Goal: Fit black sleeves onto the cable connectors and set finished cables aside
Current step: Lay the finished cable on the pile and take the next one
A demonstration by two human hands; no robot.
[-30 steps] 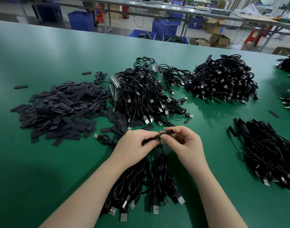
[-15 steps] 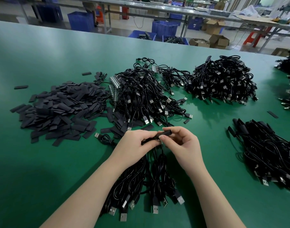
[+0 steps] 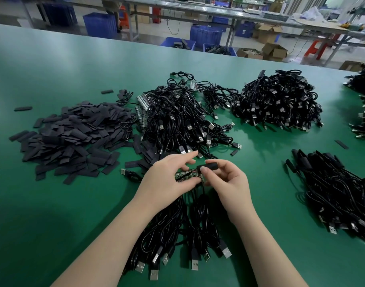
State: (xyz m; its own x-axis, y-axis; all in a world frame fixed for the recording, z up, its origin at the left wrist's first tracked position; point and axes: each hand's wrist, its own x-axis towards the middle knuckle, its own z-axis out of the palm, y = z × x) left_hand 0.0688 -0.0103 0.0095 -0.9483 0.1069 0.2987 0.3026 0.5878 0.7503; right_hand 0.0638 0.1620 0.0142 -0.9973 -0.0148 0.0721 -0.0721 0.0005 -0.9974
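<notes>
Black sleeve (image 3: pixel 208 165) pinched in your right hand (image 3: pixel 229 183), at the end of the small circuit board (image 3: pixel 187 175) your left hand (image 3: pixel 167 179) pinches, above the cable bundle (image 3: pixel 177 235) on the green table (image 3: pixel 53 214). Loose sleeves pile (image 3: pixel 73 139) left.

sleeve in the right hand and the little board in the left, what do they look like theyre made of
The sleeve looks like matte black rubbery or plastic tubing, possibly heat-shrink: dull surface, no glints, a rounded hollow shape in the right hand. The board in the left hand looks like a green printed circuit board: green face with small shiny metal specks, likely solder and components.
</notes>
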